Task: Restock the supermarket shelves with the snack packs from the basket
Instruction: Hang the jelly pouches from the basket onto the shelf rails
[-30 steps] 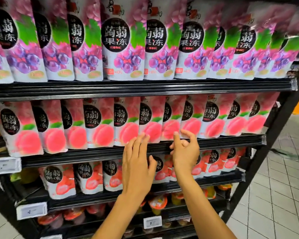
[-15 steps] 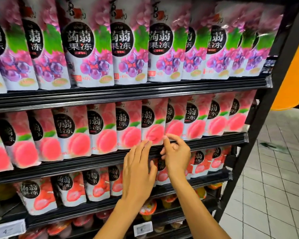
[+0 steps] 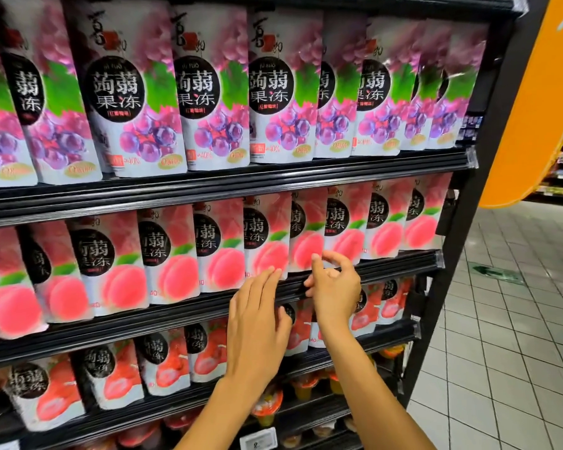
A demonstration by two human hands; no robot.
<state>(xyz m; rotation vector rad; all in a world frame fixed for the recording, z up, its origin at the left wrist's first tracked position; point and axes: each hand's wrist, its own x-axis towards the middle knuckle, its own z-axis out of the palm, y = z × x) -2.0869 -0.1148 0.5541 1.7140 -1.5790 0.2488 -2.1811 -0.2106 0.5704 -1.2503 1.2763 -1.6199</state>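
The strawberry packs [image 3: 163, 362] below are partly hidden. On the middle shelf [image 3: 176, 306], my left hand [image 3: 257, 326] touches a peach pack [image 3: 267, 235] with straight fingers. My right hand [image 3: 335, 287] curls at its neighbour [image 3: 306, 228], grip unclear.

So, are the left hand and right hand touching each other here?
Apart. The head view shows a strip of black shelf rail and a red pack plainly visible between the left hand and the right hand.

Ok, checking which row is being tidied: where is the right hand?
Head view, right of centre: the right hand is at the front rail of the peach-pack shelf, just right of the left hand, below a peach pack.
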